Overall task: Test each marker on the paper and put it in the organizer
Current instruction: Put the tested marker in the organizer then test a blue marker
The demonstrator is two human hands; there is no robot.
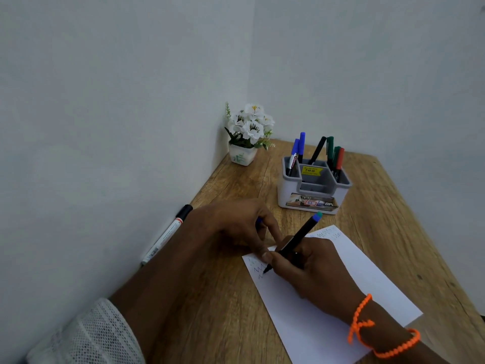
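Our right hand (312, 269) grips a black marker (294, 243) in a writing hold, fingers curled round the barrel, tip down on the paper (367, 285) at its left edge. The marker's back end, blue with a teal tip, points up and away toward the organizer (313, 185). Blue zigzag lines sit right at the tip; fainter zigzags show at the paper's far end.

Our left hand (236, 227) rests on the table (393, 219) just left of the paper, one finger stretched down so it presses the paper's corner next to the marker tip. The other fingers are curled, and a bit of blue shows between them, probably a cap, but we cannot tell for sure. A white mesh sleeve (91, 334) covers the left forearm; orange beaded bracelets (367, 327) sit on the right wrist.

A white marker with a black cap (168, 235) lies on the table along the wall, left of our left arm, partly hidden by it.

The grey organizer stands beyond the paper, apart from it. Two blue markers (299, 151) stand in its left compartment, a black marker (317, 151) in the rear middle one, green markers (331, 153) and a red marker (340, 160) in the right one. A yellow price sticker is inside, a printed label on the front.

A small pot of white flowers (249, 132) sits in the table's far corner.
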